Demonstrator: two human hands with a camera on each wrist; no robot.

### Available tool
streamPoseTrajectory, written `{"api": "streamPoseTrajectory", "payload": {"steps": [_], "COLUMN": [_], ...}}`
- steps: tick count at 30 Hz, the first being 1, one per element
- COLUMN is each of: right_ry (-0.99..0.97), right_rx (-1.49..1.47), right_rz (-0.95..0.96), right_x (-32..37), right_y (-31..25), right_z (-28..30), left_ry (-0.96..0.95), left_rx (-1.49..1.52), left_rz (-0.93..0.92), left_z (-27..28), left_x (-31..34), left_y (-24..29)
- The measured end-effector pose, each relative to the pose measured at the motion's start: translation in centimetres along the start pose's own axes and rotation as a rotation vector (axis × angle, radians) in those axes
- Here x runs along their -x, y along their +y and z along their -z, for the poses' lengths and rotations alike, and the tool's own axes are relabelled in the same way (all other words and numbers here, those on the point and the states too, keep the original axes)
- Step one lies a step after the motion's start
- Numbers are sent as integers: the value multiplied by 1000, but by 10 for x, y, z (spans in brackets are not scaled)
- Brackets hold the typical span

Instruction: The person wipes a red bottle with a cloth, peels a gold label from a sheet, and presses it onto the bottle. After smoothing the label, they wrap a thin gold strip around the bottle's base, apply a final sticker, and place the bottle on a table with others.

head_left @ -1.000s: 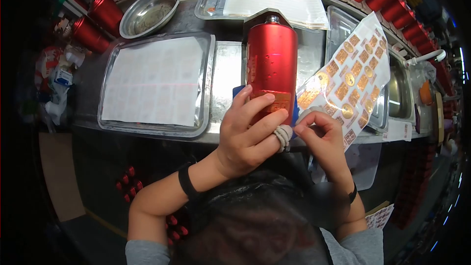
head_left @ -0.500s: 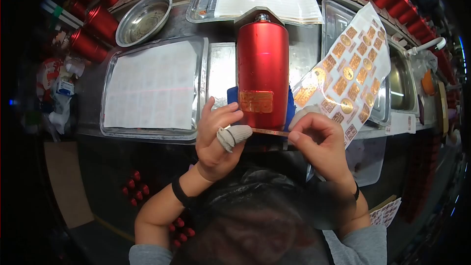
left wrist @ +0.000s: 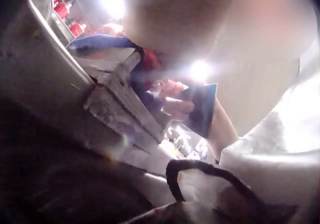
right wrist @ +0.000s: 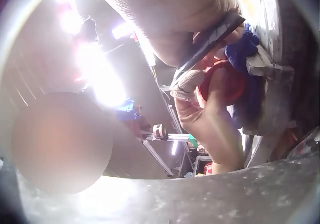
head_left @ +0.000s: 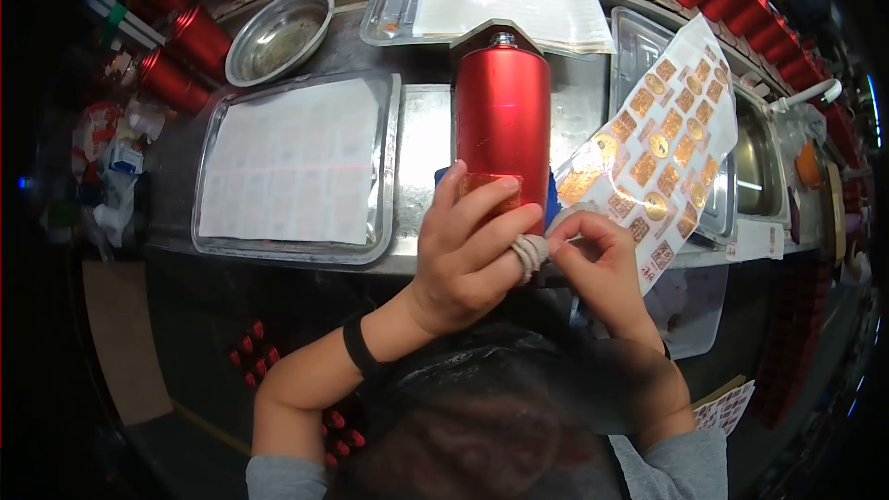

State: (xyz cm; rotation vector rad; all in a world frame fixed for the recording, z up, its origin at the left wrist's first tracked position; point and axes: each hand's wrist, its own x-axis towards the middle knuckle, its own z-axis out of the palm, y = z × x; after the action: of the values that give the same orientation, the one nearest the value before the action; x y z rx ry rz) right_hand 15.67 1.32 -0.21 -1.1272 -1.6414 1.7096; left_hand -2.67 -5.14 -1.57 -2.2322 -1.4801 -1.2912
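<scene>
A glossy red bottle with a metal neck lies on its side in a cradle, neck pointing away from me. My left hand rests its fairly straight, spread fingers on the near end, over a gold label. A grey knitted cover wraps one finger of that hand at the bottle's base. My right hand is beside the base on the right, fingers curled, thumb and fingertips together. A dark flat piece shows edge-on within the right hand in the right wrist view. Its kind is unclear.
Blue cloth pads the cradle. Left of it lies a tray with a white sheet; a metal bowl stands behind. A sheet of gold stickers leans at right, before a sink. Red bottles line the back.
Half a second ago the left hand was off the bottle to the left, showing the gold label; it has moved back right onto it. The right hand stays by the base.
</scene>
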Motion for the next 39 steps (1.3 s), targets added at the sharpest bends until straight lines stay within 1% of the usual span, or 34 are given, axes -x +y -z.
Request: {"api": "streamPoseTrajectory", "payload": {"steps": [2, 4, 5, 8, 9, 12, 13, 17, 20, 25, 31, 34, 35, 39], "right_ry": [7, -7, 4, 0, 2, 19, 19, 38, 11, 26, 79, 99, 109, 98], "right_rx": [-18, -54, -23, 96, 95, 97, 96, 94, 83, 150, 107, 157, 181, 40], "right_rz": [0, -13, 18, 110, 104, 76, 66, 49, 23, 30, 63, 29, 12, -41], "right_x": [2, 5, 8, 10, 9, 8, 7, 5, 6, 4, 2, 3, 3, 6], "right_y": [-2, -9, -11, -20, -21, -23, -24, -22, -25, -20, -15, -11, -11, -13], "right_z": [-1, -6, -8, -12, -13, -12, -13, -14, -13, -12, -15, -8, -6, -6], "left_ry": [40, 149, 170, 143, 191, 175, 153, 138, 127, 101, 49, 19, 21, -11], "left_rx": [60, 178, 253, 238, 295, 184, 148, 127, 91, 25, -7, 12, 6, 42], "left_rz": [24, 162, 233, 302, 300, 310, 277, 223, 200, 112, 42, 69, 121, 312], "left_z": [1, -4, -3, 3, 4, 11, 12, 14, 12, 11, 7, 6, 9, 11], "left_x": [5, 14, 17, 23, 28, 35, 39, 40, 37, 34, 22, 9, 6, 4], "left_y": [-4, -2, -1, -1, -2, -2, -5, -8, -6, -5, -3, 4, 4, 3]}}
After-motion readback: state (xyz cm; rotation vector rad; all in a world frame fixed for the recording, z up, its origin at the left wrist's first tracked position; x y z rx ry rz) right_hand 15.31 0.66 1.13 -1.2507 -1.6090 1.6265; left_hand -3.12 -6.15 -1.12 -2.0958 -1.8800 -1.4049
